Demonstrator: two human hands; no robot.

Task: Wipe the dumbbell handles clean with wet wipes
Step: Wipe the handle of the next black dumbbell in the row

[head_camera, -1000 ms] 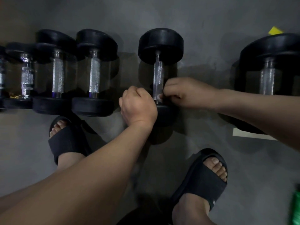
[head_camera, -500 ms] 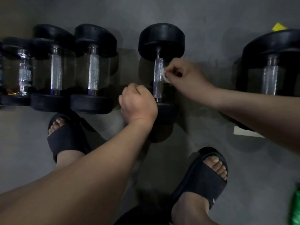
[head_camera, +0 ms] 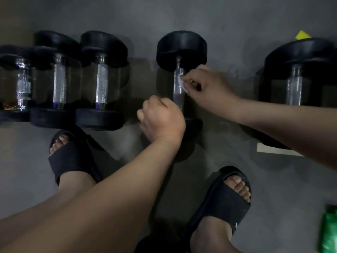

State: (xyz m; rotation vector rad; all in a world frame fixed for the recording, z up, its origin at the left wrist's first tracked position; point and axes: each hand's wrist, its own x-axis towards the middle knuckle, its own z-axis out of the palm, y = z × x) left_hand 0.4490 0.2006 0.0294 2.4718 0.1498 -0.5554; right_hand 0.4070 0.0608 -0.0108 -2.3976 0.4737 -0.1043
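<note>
- Middle dumbbell (head_camera: 181, 50) lies on the floor (head_camera: 228, 24), with bare gaps on both sides before the neighbouring dumbbells (head_camera: 102, 79).
- Fingers of the right hand (head_camera: 209, 88) pinch a wet wipe (head_camera: 181, 82) against the handle (head_camera: 178, 94).
- Left hand (head_camera: 162, 119) is curled at the handle's near end; its grip cannot be told.

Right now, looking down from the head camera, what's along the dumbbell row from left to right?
Small dumbbell → second dumbbell → third dumbbell → fourth dumbbell → right hand, pinching a wet wipe against that dumbbell's handle → large dumbbell.
</note>
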